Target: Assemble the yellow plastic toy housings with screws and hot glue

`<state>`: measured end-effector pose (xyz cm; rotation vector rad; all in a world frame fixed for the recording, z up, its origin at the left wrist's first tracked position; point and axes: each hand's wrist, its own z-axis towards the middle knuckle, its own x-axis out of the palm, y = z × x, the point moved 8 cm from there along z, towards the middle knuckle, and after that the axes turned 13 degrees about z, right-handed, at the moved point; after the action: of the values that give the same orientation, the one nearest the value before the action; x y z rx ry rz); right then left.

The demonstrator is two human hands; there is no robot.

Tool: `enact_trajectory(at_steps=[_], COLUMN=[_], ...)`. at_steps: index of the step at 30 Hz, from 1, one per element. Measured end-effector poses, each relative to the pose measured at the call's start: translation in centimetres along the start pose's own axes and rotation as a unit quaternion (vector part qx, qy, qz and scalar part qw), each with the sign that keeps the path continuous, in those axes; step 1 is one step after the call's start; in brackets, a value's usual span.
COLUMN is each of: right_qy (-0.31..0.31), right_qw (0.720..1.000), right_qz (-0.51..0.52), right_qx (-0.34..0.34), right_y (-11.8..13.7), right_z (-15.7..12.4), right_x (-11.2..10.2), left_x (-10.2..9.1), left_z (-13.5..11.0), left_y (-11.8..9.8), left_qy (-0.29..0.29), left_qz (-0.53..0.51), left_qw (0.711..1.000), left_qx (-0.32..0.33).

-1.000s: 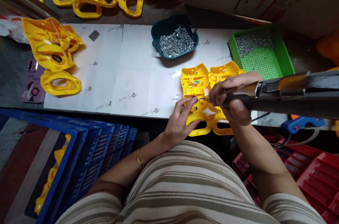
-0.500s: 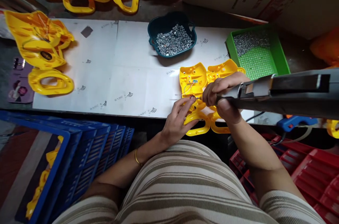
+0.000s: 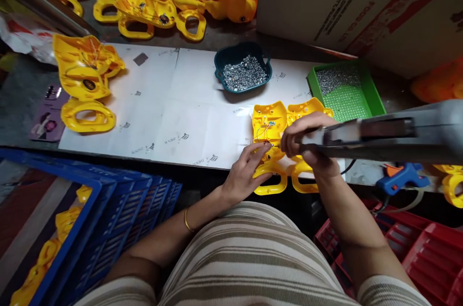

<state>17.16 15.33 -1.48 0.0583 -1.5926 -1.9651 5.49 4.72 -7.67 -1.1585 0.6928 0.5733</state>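
My right hand (image 3: 307,139) is wrapped round the front of a long grey electric screwdriver (image 3: 383,134), which lies level and points left. Its thin tip reaches over the left half of an opened yellow plastic shell (image 3: 270,112). Thumb and fingers of my left hand (image 3: 244,171) pinch together at the tip, over the middle of that half; what they hold is small and mostly hidden. Thin wires and a small green circuit board (image 3: 271,123) sit inside the shell. A second yellow half (image 3: 304,105) lies beside it, partly behind my right hand. Both halves have loop handles toward me.
A dark teal basket (image 3: 219,72) and a green tray (image 3: 376,98) hold small metal parts. More yellow shells (image 3: 85,74) lie left and at the back. A blue glue gun (image 3: 401,178) rests right. Blue crates (image 3: 119,214) and a red crate (image 3: 427,253) stand below the table.
The view has shifted, so the table appears lower and more shells show at the back. The screwdriver's rear end has swung slightly in view. Both hands stay at the same shell half.
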Motion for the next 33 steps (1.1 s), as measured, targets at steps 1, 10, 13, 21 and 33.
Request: enact_trajectory(at_steps=[1,10,13,21,33], right_qy=[0.031,0.007,-0.013,-0.053,-0.044], right_qw=[0.999,0.986,0.990,0.991,0.988], right_qz=[0.028,0.109,0.084,0.064,0.072], right_qx=[-0.018,-0.123,-0.111,-0.104,-0.130], right_y=[1.0,6.1,5.7,5.9,6.7], right_z=[0.1,-2.4,-3.5,-5.4,-5.3], right_x=[0.5,-0.6,-0.7,-1.4,-1.1], left_x=[-0.1,-8.3,-8.5,-3.7,-7.8], left_z=[-0.1,8.1,15.7,21.8,17.7], left_y=[-0.2,2.1,6.6,11.3,6.2], left_qy=[0.005,-0.170,-0.057,0.131,-0.047], left_qz=[0.006,0.225,0.292,0.254,0.211], left_qw=[1.000,0.957,0.955,0.956,0.976], left_qx=[0.003,0.061,-0.010,-0.059,0.013])
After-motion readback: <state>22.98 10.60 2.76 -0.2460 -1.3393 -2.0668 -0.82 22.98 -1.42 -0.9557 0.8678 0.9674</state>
